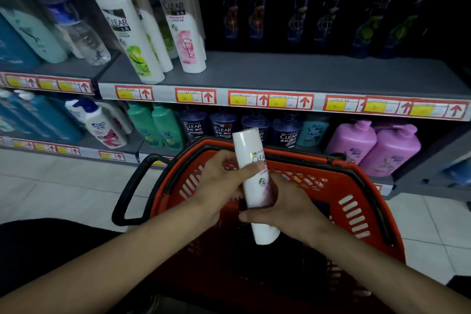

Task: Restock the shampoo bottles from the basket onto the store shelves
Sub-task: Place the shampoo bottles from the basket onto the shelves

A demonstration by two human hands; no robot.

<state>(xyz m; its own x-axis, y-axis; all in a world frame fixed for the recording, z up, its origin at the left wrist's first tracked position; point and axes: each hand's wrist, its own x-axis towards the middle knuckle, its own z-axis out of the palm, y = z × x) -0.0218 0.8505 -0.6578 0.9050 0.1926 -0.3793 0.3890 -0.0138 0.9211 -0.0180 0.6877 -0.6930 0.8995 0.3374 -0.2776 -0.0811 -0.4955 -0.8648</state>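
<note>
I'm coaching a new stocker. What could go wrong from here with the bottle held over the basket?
1. Left hand and right hand grip the white bottle mid-body above the red basket; a slip would likely drop it back in.
2. The green-leaf bottle on the upper shelf stands near the front edge; a nudge while shelving might knock it off.

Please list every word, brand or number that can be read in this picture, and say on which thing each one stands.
"CLEAR": held white bottle.
"CLEAR": green-leaf white bottle on the upper shelf.
"CLEAR": pink-flower white bottle beside it.
"CLEAR": dark bottles, same shelf.
"CLEAR": navy pump bottles, one level below.
Price tags: only red arrows show; the print is too blurred.
Smaller print on all bottles: unreadable.
</note>
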